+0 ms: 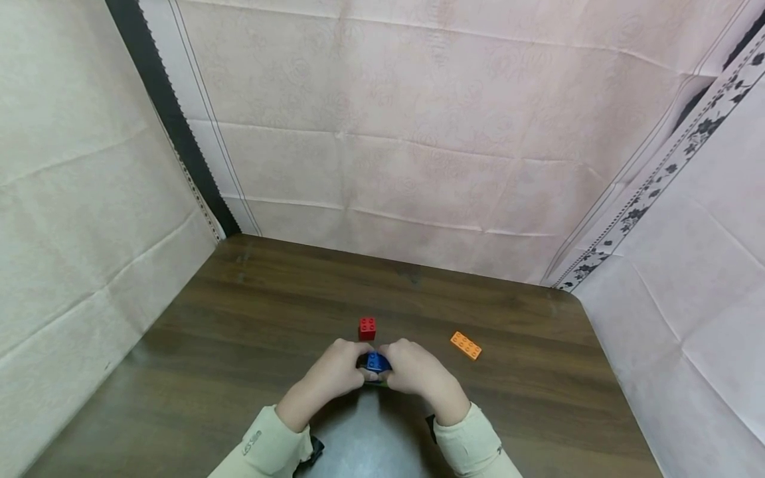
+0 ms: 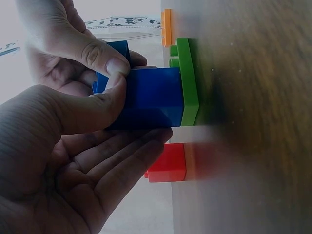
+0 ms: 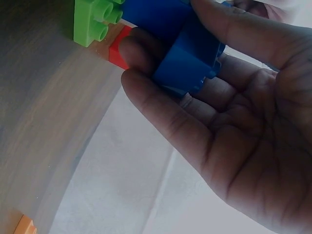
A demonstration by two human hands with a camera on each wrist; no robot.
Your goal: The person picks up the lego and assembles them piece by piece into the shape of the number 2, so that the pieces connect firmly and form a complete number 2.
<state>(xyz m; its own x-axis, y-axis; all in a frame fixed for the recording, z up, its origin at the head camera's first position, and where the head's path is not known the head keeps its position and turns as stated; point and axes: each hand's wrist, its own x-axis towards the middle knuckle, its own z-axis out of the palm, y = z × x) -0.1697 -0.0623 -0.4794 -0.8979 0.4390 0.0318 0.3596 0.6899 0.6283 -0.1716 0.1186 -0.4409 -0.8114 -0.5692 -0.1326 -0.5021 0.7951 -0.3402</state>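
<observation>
1. Cloth sheets [image 1: 388, 99]: pale, creased, upright at back, L & R of my table; dark floral border [image 1: 633, 216] runs down the R side.
2. Table [image 1: 269, 312]: dark brown, wood-grain top; bears the loose bricks.
3. Sleeves: L sleeve [image 1: 263, 441] & R sleeve [image 1: 475, 441], both pale. Dark lettering [image 1: 252, 443] on the L cuff, too small to read for certain.
4. My L hand [image 1: 339, 368]: narrow grip, thumb pressed on the blue block's side, fingers extended along it.
5. My R hand [image 1: 418, 372]: likewise narrow, thumb & fingers pinching the blue block from the R.
6. Blue block [image 2: 151, 97]: btwn both hands, nr. table's front-ctr.; studs at R end visible. Can't tell if 1 pc. or 2.
7. Green brick [image 2: 189, 83]: directly under the blue block & touching it, some studs exposed; contact w/ table unclear.
8. Orange brick [image 1: 466, 345]: flat on table, studs up, set diagonally, well R of my hands.
9. Red brick [image 1: 367, 325]: 4 studs up, on table just beyond my L fingertips.
</observation>
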